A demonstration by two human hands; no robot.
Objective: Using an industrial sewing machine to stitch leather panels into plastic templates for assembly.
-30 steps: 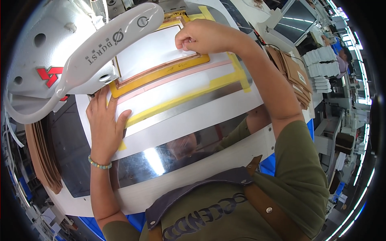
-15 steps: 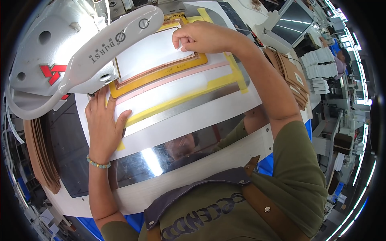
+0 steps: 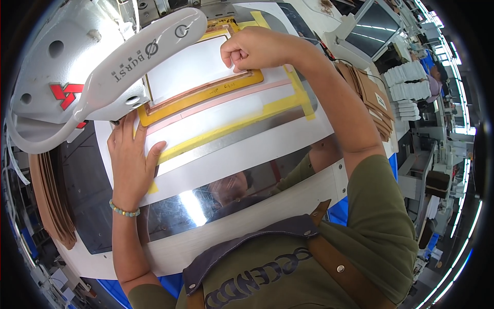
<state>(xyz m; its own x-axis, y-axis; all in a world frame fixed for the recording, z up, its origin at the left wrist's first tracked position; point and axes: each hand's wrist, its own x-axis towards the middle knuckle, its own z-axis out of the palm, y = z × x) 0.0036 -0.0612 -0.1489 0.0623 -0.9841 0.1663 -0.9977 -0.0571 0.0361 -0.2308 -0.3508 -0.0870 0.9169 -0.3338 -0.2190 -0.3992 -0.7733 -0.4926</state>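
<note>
A yellow template frame point(image 3: 208, 95) lies tilted on a white backing sheet point(image 3: 229, 157), with a brown inner border around a white panel point(image 3: 188, 67). My left hand point(image 3: 128, 152) is spread flat beside the frame's lower left corner, its fingertips partly hidden by the machine and its thumb near a strip of yellow tape point(image 3: 206, 136). My right hand point(image 3: 252, 49) is over the frame's right end, fingers curled and pinched together close to the inner border. Whatever those fingers hold, if anything, is too small to make out. A pink strip point(image 3: 216, 105) runs along below the frame.
The white sewing machine head point(image 3: 51, 62) and its curved lamp point(image 3: 139, 56) overhang the upper left. Brown pieces are stacked at the left point(image 3: 51, 201) and right point(image 3: 363, 90). A glossy dark panel point(image 3: 242, 193) lies nearest me. A screen point(image 3: 373, 31) stands far right.
The curled fingers of my right hand have shifted slightly down along the frame's right end. My left hand stays in place, and the whole view has moved a little.
</note>
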